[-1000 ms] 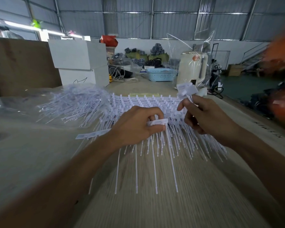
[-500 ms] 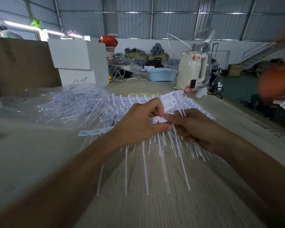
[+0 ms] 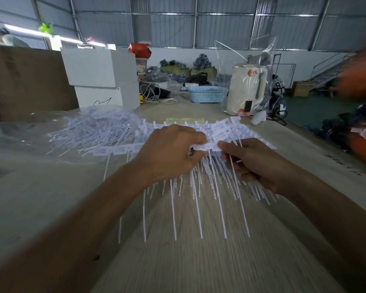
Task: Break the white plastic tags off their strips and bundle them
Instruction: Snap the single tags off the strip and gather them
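Note:
A strip of white plastic tags (image 3: 123,149) runs across the table's middle, its thin tails hanging toward me. My left hand (image 3: 169,153) grips the strip near its right end, fingers curled over the tag heads. My right hand (image 3: 249,163) pinches the tag next to it between thumb and fingers and also holds a small bundle of loose tags (image 3: 222,129), whose flat heads stick up behind the thumb. More strips (image 3: 254,134) lie under both hands. A heap of loose tags (image 3: 97,127) lies at the left on clear plastic.
White boxes (image 3: 99,77) stand stacked at the back left beside a brown board (image 3: 25,81). Further back are a blue basket (image 3: 207,94) and a cream kettle (image 3: 247,89) in a clear bag. The wooden table (image 3: 199,261) ends at the right. Blurred orange shapes (image 3: 359,77) at right.
My right hand came down from above the strips with its bundle and met my left hand at the strip. The strip's tails have shifted slightly toward me.

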### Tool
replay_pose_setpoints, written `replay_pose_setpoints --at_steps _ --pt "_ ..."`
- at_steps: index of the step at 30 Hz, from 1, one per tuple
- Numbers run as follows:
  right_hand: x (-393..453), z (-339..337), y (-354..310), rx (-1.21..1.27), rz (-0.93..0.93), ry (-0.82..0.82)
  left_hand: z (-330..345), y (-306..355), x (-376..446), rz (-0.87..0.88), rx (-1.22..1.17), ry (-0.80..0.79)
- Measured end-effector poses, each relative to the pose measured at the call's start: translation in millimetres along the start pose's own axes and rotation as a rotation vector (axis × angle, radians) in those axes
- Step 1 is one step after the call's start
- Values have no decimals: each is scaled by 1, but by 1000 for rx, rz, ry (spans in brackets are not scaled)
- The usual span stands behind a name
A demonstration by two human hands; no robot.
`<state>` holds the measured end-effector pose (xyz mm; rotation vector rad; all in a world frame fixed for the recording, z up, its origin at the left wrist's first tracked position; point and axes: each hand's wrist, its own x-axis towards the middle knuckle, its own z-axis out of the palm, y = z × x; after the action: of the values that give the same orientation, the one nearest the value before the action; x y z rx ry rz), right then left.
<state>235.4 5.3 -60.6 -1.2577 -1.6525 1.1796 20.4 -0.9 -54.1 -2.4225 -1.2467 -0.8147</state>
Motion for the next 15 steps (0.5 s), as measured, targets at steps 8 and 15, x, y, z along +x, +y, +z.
replay_pose_setpoints --at_steps 8,15 --pt "0 -5 -1 130 111 -162 -6 -4 6 -176 -352 -128" --pt "2 -7 0 249 167 -165 -13 2 7 100 102 66"
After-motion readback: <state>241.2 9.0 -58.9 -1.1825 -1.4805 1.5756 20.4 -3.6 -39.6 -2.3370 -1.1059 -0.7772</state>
